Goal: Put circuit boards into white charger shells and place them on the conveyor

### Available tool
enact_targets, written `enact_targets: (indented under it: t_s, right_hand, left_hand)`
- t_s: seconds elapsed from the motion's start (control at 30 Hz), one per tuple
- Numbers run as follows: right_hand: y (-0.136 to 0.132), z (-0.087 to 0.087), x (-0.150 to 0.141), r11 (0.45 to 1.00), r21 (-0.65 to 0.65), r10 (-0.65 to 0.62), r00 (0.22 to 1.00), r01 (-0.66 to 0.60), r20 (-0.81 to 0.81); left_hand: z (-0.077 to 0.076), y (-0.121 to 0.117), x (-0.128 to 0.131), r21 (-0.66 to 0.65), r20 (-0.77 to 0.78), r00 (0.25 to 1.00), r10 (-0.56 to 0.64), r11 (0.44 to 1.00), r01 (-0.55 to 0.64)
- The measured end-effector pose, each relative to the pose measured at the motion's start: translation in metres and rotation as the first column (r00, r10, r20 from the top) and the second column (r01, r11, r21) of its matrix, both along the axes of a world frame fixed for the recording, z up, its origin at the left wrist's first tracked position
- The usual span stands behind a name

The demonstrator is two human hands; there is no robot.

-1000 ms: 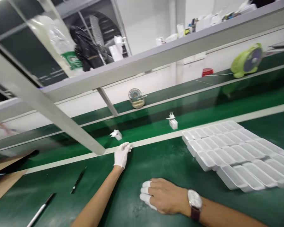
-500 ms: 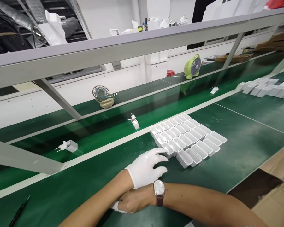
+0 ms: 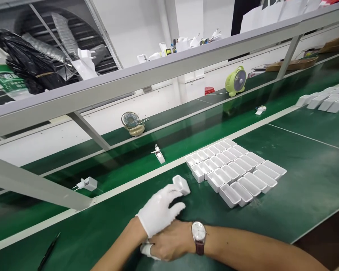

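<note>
My left hand [image 3: 161, 210], in a white glove, reaches in from the lower left. Its index finger is on a tilted white plastic charger case [image 3: 181, 184], while the thumb stands apart from it. My right hand [image 3: 171, 241], with a wristwatch [image 3: 198, 231] on the wrist, crosses just below the left hand. Its back is bare and its fingers are curled. White material shows at its fingertips, and what they hold is hidden. To the right, open-topped cases [image 3: 237, 163] stand in close rows on the green work surface [image 3: 118, 222].
A white divider strip [image 3: 147, 175] runs behind the work surface. Beyond it lie plug pieces [image 3: 159, 155] and a white adapter [image 3: 89, 183]. Two small fans [image 3: 133, 122] stand farther back, under a raised shelf [image 3: 164, 62]. A black pen [image 3: 49, 250] lies front left.
My left hand has moved left from the rows. One case has come away from the front left of the rows with it. The right hand stays beneath it; the view has shifted slightly.
</note>
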State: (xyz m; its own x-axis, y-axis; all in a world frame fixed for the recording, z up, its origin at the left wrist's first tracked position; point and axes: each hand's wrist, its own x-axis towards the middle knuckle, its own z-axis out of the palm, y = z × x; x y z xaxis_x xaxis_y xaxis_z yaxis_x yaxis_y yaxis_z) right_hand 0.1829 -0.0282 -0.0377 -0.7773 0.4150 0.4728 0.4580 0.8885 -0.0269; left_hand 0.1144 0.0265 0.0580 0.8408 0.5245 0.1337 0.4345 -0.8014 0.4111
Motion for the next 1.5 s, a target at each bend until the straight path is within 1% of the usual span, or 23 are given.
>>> enact_targets:
  t_s: [0.1, 0.13, 0.2, 0.27, 0.33, 0.43, 0.5, 0.57, 0.63, 0.7, 0.83, 1.0, 1.07, 1.13, 1.17, 1.23, 1.3, 1.37, 1.43, 1.5]
  right_hand:
    - [-0.001, 0.002, 0.003, 0.999, 0.042, 0.033, 0.998, -0.031, -0.053]
    - [-0.002, 0.001, 0.003, 0.998, 0.043, 0.043, 0.997, -0.040, -0.064]
    - [-0.003, 0.000, 0.004, 0.998, 0.027, 0.052, 0.996, -0.050, -0.067]
    - [-0.004, -0.001, 0.004, 0.999, 0.006, 0.048, 0.997, -0.048, -0.061]
    - [-0.006, 0.000, 0.004, 0.999, -0.011, 0.047, 0.997, -0.048, -0.061]
    - [-0.007, 0.002, 0.005, 0.998, -0.027, 0.060, 0.996, -0.061, -0.064]
    - [-0.008, 0.003, 0.005, 0.997, -0.038, 0.069, 0.996, -0.071, -0.053]
    - [-0.008, 0.003, 0.005, 0.996, -0.046, 0.075, 0.996, -0.076, -0.042]
    - [-0.009, 0.002, 0.005, 0.996, -0.053, 0.075, 0.996, -0.077, -0.042]
    - [-0.010, 0.001, 0.006, 0.995, -0.061, 0.075, 0.996, -0.078, -0.047]
    - [-0.010, -0.001, 0.006, 0.992, -0.075, 0.097, 0.992, -0.102, -0.076]
    - [-0.011, -0.008, 0.004, 0.992, -0.083, 0.087, 0.989, -0.098, -0.122]
    - [-0.012, -0.012, 0.003, 0.991, -0.095, 0.080, 0.989, -0.092, -0.125]
    - [-0.013, -0.015, 0.002, 0.990, -0.114, 0.074, 0.990, -0.089, -0.123]
    - [-0.014, -0.016, 0.002, 0.989, -0.123, 0.073, 0.990, -0.088, -0.122]
    - [-0.015, -0.016, 0.002, 0.987, -0.140, 0.068, 0.990, -0.085, -0.121]
    - [-0.015, -0.014, 0.002, 0.983, -0.159, 0.068, 0.991, -0.086, -0.117]
    - [-0.015, -0.012, 0.003, 0.977, -0.189, 0.077, 0.991, -0.096, -0.106]
    - [-0.015, -0.012, 0.003, 0.969, -0.227, 0.084, 0.992, -0.102, -0.089]
    - [-0.015, -0.014, 0.003, 0.963, -0.249, 0.090, 0.993, -0.107, -0.078]
  left_hand:
    - [-0.009, 0.016, -0.040, 0.149, -0.003, 0.987, 0.163, 0.976, -0.160]
    - [-0.013, 0.019, -0.053, 0.184, -0.004, 0.981, 0.196, 0.964, -0.192]
    - [-0.019, 0.021, -0.074, 0.209, 0.003, 0.972, 0.233, 0.951, -0.228]
    - [-0.022, 0.019, -0.089, 0.200, 0.023, 0.968, 0.249, 0.948, -0.249]
    - [-0.023, 0.016, -0.098, 0.204, 0.068, 0.951, 0.302, 0.929, -0.309]
    - [-0.027, 0.014, -0.103, 0.209, 0.171, 0.881, 0.441, 0.857, -0.470]
    - [-0.033, 0.016, -0.102, 0.157, 0.214, 0.823, 0.527, 0.813, -0.561]
    - [-0.041, 0.018, -0.101, 0.079, 0.218, 0.790, 0.573, 0.796, -0.600]
    - [-0.051, 0.020, -0.102, 0.009, 0.210, 0.800, 0.562, 0.817, -0.577]
    - [-0.059, 0.022, -0.103, -0.042, 0.206, 0.833, 0.514, 0.855, -0.517]
    - [-0.069, 0.024, -0.108, -0.091, 0.222, 0.874, 0.433, 0.901, -0.423]
    - [-0.075, 0.023, -0.118, -0.115, 0.255, 0.899, 0.356, 0.934, -0.337]
    - [-0.075, 0.021, -0.123, -0.118, 0.288, 0.901, 0.324, 0.946, -0.303]
    - [-0.073, 0.018, -0.125, -0.130, 0.284, 0.915, 0.286, 0.957, -0.259]
    - [-0.071, 0.017, -0.125, -0.136, 0.270, 0.922, 0.278, 0.959, -0.249]
    - [-0.069, 0.015, -0.121, -0.149, 0.247, 0.920, 0.306, 0.950, -0.276]
    - [-0.069, 0.014, -0.115, -0.158, 0.260, 0.893, 0.367, 0.929, -0.336]
    - [-0.071, 0.014, -0.111, -0.155, 0.299, 0.869, 0.394, 0.919, -0.363]
    - [-0.074, 0.014, -0.109, -0.123, 0.336, 0.873, 0.353, 0.936, -0.331]
    - [-0.077, 0.012, -0.110, -0.104, 0.337, 0.884, 0.322, 0.947, -0.305]
